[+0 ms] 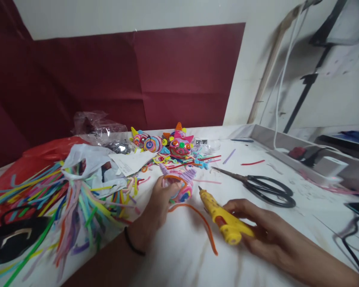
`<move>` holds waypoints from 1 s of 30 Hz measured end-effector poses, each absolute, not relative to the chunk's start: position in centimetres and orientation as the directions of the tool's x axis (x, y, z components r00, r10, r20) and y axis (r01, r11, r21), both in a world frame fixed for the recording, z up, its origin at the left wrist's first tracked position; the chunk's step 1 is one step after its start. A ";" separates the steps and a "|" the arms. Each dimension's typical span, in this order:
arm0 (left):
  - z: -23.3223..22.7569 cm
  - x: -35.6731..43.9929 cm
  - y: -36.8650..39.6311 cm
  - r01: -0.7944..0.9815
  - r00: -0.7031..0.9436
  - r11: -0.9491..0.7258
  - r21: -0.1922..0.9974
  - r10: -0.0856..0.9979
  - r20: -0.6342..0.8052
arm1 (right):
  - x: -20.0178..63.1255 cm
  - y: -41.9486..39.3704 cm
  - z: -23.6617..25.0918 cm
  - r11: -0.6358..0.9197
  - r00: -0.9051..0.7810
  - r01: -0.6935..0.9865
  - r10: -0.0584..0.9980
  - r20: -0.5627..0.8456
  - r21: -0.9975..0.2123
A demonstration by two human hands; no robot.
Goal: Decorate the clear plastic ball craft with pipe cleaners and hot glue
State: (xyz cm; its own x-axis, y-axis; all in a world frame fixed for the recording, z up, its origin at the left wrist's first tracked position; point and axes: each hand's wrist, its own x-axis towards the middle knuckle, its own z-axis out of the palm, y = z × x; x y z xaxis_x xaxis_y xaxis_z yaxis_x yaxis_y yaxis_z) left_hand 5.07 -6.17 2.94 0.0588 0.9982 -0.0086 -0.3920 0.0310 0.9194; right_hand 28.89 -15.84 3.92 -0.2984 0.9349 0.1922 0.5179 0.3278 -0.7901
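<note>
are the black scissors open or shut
Open: the scissors lie flat on the white table, blades parted slightly at the tips, untouched by either hand.

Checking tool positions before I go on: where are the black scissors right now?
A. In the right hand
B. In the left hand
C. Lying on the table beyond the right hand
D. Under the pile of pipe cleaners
C: the black scissors lie on the white table, untouched, beyond the right hand, which grips the yellow glue gun.

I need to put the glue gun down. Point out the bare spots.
Bare tabletop lies between the scissors and the right hand. More lies near the orange pipe cleaner. Left, the pipe-cleaner pile crowds everything.
</note>
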 end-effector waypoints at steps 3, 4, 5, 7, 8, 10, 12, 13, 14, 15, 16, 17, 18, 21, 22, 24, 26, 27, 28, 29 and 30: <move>2.5 4.9 -5.9 -0.393 0.141 0.080 0.916 0.990 -0.026 | 28.3 -16.3 4.4 0.266 -0.268 0.391 0.949 0.167 -0.881; 2.3 4.9 -5.8 -0.394 0.149 0.084 0.915 0.988 -0.026 | 28.1 -16.4 4.5 0.249 -0.269 0.363 0.951 0.155 -0.898; 2.2 4.9 -5.7 -0.394 0.154 0.091 0.915 0.988 -0.032 | 27.9 -16.4 4.4 0.235 -0.271 0.340 0.952 0.144 -0.911; 2.1 4.9 -5.6 -0.396 0.167 0.100 0.913 0.985 -0.036 | 27.7 -16.3 4.2 0.212 -0.275 0.301 0.953 0.128 -0.930; 2.2 4.9 -5.7 -0.398 0.178 0.103 0.911 0.984 -0.033 | 27.6 -16.2 4.1 0.203 -0.279 0.287 0.953 0.120 -0.936; 2.3 4.9 -5.8 -0.407 0.200 0.097 0.908 0.980 -0.015 | 27.4 -16.2 3.9 0.205 -0.281 0.265 0.951 0.128 -0.942; 2.5 4.9 -6.0 -0.413 0.211 0.101 0.905 0.977 -0.013 | 27.1 -16.2 3.9 0.221 -0.279 0.250 0.949 0.148 -0.943; 2.6 4.9 -6.0 -0.413 0.212 0.106 0.905 0.977 -0.018 | 27.0 -16.2 4.0 0.228 -0.273 0.240 0.949 0.159 -0.944; 2.6 5.0 -6.0 -0.415 0.215 0.111 0.903 0.976 -0.021 | 26.9 -16.2 4.1 0.231 -0.267 0.229 0.949 0.167 -0.946; 2.7 5.0 -6.1 -0.418 0.220 0.114 0.901 0.975 -0.021 | 26.8 -16.3 4.1 0.231 -0.263 0.219 0.950 0.170 -0.948; 2.7 5.0 -6.1 -0.422 0.228 0.114 0.899 0.973 -0.016 | 26.8 -16.3 4.1 0.230 -0.262 0.213 0.950 0.171 -0.950; 2.8 5.1 -6.1 -0.427 0.237 0.112 0.897 0.972 -0.009 | 26.8 -16.2 4.1 0.233 -0.259 0.209 0.950 0.175 -0.950; 2.9 5.1 -6.1 -0.431 0.242 0.112 0.895 0.970 -0.005 | 26.9 -16.2 4.1 0.236 -0.259 0.210 0.949 0.179 -0.949; 3.1 5.2 -6.2 -0.441 0.245 0.130 0.888 0.969 -0.020 | 27.3 -16.2 3.7 0.245 -0.270 0.216 0.945 0.183 -0.945; 3.2 5.2 -6.2 -0.442 0.249 0.139 0.886 0.968 -0.027 | 27.5 -16.2 3.5 0.238 -0.279 0.214 0.944 0.174 -0.947; 3.2 5.3 -6.2 -0.443 0.269 0.150 0.884 0.963 -0.029 | 27.7 -16.2 3.3 0.220 -0.296 0.200 0.943 0.156 -0.955; 3.2 5.2 -6.2 -0.440 0.287 0.156 0.884 0.957 -0.026 | 27.8 -16.2 3.2 0.212 -0.305 0.177 0.940 0.151 -0.961; 3.2 5.2 -6.2 -0.441 0.292 0.157 0.884 0.956 -0.024 | 27.8 -16.2 3.2 0.212 -0.308 0.168 0.939 0.153 -0.963; 3.2 5.2 -6.2 -0.442 0.294 0.157 0.883 0.955 -0.022 | 27.8 -16.2 3.2 0.218 -0.314 0.160 0.936 0.160 -0.963; 3.2 5.2 -6.2 -0.444 0.296 0.155 0.882 0.955 -0.019 | 27.7 -16.2 3.2 0.224 -0.322 0.154 0.932 0.166 -0.962; 3.2 5.2 -6.2 -0.446 0.299 0.153 0.882 0.954 -0.015 | 27.7 -16.2 3.3 0.231 -0.328 0.151 0.929 0.171 -0.961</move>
State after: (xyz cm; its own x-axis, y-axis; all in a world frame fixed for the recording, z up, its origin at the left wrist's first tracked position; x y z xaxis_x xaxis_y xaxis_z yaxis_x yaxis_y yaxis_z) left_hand 5.19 -6.24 3.17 0.2987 0.9542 -0.0146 -0.4458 0.1531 0.8820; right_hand 27.68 -16.16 3.28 -0.3281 0.9290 0.1714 0.1506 0.2306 -0.9613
